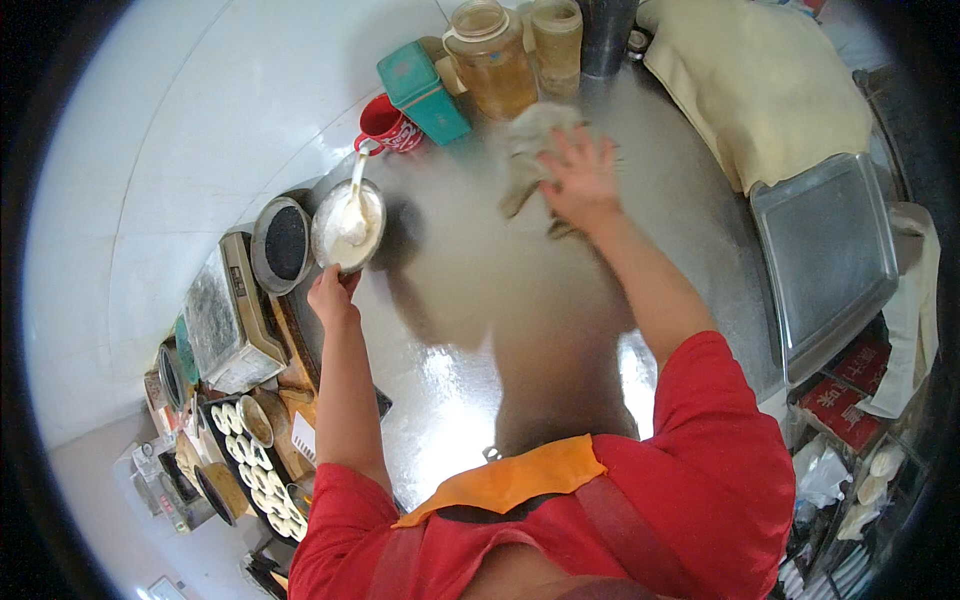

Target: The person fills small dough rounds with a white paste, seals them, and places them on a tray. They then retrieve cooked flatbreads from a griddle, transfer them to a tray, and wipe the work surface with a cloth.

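My left hand (334, 300) grips the rim of a round metal bowl (380, 238) at the left of the steel worktop (465, 277). The bowl holds a pale, creamy substance and a white spatula (360, 176), whose handle points to the wall. Farther right, my right hand (583, 180) lies spread on a crumpled, greyish cloth (541, 127) on the steel surface. That hand and the cloth are blurred. Beyond the bowl stands a red mug (384, 124) with white writing, against a teal lidded container (424, 94).
Plastic jugs (491, 64) stand at the back. A bowl of black grains (285, 241), a kitchen scale (236, 315) and a tray of ring-shaped dough pieces (259, 480) are at left. At right lie a metal tray (825, 255) and a cream cloth (757, 82).
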The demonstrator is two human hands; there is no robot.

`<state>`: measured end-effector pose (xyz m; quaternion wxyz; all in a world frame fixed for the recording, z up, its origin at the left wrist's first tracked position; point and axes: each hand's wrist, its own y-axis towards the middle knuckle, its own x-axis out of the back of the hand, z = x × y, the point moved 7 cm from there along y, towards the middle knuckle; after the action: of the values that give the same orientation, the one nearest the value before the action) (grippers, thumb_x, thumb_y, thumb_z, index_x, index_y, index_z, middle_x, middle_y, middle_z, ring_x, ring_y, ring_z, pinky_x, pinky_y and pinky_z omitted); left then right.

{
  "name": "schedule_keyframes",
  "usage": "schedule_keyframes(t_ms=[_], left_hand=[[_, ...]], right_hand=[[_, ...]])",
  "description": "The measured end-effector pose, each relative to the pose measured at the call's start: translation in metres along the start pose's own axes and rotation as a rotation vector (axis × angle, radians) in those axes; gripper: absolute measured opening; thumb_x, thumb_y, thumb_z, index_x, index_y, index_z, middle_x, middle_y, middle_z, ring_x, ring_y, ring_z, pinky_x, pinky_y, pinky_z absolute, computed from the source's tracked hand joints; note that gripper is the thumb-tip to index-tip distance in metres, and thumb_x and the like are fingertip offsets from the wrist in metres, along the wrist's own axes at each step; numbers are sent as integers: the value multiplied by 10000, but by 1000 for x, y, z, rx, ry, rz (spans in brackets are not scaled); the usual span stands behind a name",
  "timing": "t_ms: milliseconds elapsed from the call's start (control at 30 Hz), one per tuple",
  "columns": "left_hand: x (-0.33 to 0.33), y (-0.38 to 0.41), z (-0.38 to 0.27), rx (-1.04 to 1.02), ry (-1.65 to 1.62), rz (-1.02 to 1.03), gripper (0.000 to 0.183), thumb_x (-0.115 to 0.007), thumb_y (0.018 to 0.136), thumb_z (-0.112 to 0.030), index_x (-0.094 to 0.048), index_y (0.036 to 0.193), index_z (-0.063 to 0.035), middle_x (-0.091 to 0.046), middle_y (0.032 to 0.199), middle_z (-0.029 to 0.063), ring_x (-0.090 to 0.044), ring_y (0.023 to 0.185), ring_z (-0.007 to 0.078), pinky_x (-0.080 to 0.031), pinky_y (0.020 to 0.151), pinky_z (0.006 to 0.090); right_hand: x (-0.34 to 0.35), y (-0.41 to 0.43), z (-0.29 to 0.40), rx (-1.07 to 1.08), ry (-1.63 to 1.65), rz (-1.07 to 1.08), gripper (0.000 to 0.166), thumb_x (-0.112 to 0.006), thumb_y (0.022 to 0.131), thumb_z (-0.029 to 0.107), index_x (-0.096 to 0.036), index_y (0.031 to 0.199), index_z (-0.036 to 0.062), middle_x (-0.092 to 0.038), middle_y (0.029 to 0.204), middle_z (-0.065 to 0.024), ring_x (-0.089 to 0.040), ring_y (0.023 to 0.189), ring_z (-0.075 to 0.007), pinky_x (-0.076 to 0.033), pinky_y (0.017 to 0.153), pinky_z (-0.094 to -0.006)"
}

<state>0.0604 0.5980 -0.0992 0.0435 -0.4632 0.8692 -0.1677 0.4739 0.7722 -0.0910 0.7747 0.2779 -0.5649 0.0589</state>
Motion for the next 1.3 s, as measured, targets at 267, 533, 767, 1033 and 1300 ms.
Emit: schedule_keyframes(t_ms=[267, 533, 767, 1033, 1300], left_hand=[[-28, 5, 21, 151, -295, 393, 762, -601, 925, -325, -167, 1466, -8, -264, 1490, 158, -362, 1324, 373, -384, 1041, 512], [94, -157, 71, -144, 155, 380, 238, -566, 921, -128, -620, 1071, 49, -661, 1029, 109, -632, 989, 201, -483, 872, 316], [218, -239, 101, -515, 501, 300, 237, -504, 897, -61, -664, 1058, 6, -697, 975, 137, -661, 938, 213, -490, 859, 311], [338, -284, 62, -836, 1010, 83, 360, -578, 856, -110, -564, 1201, -9, -561, 1272, 167, -477, 1231, 348, -344, 1045, 463], [308, -280, 67, -833, 1077, 145, 676, -700, 815, -230, -385, 1379, -28, -365, 1446, 214, -290, 1372, 378, -203, 1127, 496]], right_hand=[[65, -101, -152, -525, -398, 78, 519, -570, 821, 473, -578, 1275, 222, -412, 1422, -98, -329, 1312, -349, -275, 1002, -609], [166, -340, -65, -859, -338, 157, 522, -654, 737, 313, -591, 1240, 187, -465, 1341, -147, -427, 1209, -369, -350, 969, -531], [111, -418, -16, -1055, 1429, -79, 393, -700, 739, 160, -640, 1108, 42, -650, 983, -82, -623, 888, -211, -489, 785, -333], [204, -382, -1, -717, 551, -315, 644, -724, 791, 217, -468, 1338, -4, -468, 1372, -210, -443, 1277, -295, -369, 1034, -378], [14, -198, 90, -364, -23, 214, 689, -434, 856, 655, -397, 1431, 276, -185, 1557, -120, -134, 1426, -380, -167, 1099, -608]])
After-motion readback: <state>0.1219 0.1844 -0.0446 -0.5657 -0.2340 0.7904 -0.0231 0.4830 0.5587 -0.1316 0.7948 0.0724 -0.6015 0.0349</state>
